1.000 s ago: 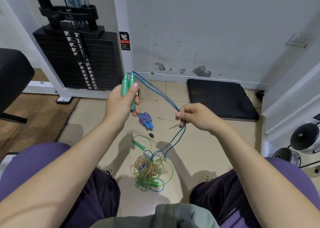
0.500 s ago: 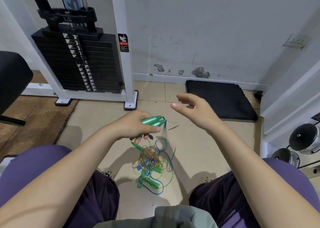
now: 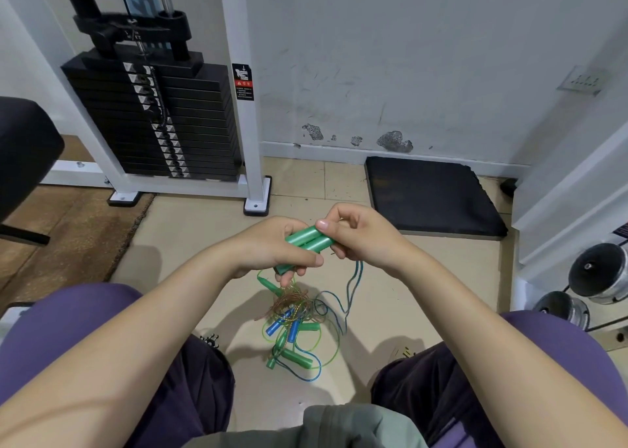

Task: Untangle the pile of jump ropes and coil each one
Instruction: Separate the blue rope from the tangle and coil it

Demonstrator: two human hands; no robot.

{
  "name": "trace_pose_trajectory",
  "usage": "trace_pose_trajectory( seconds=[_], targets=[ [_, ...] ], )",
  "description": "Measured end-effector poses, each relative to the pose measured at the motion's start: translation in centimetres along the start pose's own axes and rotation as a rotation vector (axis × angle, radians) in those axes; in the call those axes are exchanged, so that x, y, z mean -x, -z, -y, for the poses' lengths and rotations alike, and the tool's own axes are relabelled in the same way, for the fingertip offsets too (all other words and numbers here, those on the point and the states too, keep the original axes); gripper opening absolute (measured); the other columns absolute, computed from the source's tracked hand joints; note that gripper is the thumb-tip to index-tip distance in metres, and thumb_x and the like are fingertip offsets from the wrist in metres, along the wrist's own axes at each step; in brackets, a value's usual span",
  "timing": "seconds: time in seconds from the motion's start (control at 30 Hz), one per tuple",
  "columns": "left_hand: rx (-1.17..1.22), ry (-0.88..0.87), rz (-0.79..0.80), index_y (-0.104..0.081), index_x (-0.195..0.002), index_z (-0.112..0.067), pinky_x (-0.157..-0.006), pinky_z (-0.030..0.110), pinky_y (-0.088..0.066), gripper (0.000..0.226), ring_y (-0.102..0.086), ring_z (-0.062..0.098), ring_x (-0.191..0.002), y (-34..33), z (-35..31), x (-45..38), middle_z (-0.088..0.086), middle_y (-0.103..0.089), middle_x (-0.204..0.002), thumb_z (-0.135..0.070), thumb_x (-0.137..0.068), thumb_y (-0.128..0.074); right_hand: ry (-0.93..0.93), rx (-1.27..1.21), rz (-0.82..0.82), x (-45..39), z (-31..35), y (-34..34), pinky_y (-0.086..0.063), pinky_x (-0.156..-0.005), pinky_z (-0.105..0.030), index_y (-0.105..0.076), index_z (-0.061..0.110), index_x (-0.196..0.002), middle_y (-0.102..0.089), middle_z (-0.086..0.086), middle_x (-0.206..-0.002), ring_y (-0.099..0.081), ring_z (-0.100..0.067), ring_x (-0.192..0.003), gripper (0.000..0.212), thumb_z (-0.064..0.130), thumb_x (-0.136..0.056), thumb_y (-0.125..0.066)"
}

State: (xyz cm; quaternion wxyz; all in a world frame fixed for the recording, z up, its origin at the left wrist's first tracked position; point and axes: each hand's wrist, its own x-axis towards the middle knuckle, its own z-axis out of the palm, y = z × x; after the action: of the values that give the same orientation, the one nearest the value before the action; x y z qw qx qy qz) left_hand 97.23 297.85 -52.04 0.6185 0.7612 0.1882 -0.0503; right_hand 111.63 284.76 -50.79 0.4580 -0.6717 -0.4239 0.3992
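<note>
Green handles (image 3: 307, 242): I see two side by side, held above the pile (image 3: 295, 325).
Left hand (image 3: 272, 250): fingers curled round the handles' lower ends.
Right hand (image 3: 356, 235): thumb and fingers pinch the handles' upper ends.
Blue cord (image 3: 353, 284): hangs from under my right hand, dropping into the pile.
Pile: tangled ropes on the floor, directly below both hands, between my knees.
Mat (image 3: 428, 197): beyond the pile, to its right, by the wall.
</note>
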Motion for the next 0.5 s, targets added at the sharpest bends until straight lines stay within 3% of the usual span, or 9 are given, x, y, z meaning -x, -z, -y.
trace_pose_trajectory(
  seconds=[0.23,0.5],
  targets=[
    [0.052,0.001,0.064,-0.060,-0.100,-0.007,-0.042,0.024,-0.039,0.025,-0.055,0.021,-0.044,0.2,0.1,0.0,0.010,-0.065,-0.068,-0.028,-0.091,-0.070,0.020,-0.047,-0.037,0.4,0.4,0.8,-0.025,-0.039,-0.026,-0.050,0.004,-0.087,-0.056,-0.018,-0.058,-0.036,-0.018,-0.033,0.023,0.020,-0.102,-0.051],
    [0.095,-0.010,0.043,-0.060,-0.104,0.004,-0.040,0.022,-0.029,0.049,-0.045,0.016,-0.040,0.2,0.2,0.0,0.009,-0.060,-0.063,-0.041,-0.086,-0.072,0.015,-0.048,-0.029,0.3,0.2,1.3,-0.026,-0.042,-0.029,-0.047,0.006,-0.085,-0.060,-0.018,-0.060,-0.038,-0.020,-0.035,0.024,0.023,-0.102,-0.051]
  ],
)
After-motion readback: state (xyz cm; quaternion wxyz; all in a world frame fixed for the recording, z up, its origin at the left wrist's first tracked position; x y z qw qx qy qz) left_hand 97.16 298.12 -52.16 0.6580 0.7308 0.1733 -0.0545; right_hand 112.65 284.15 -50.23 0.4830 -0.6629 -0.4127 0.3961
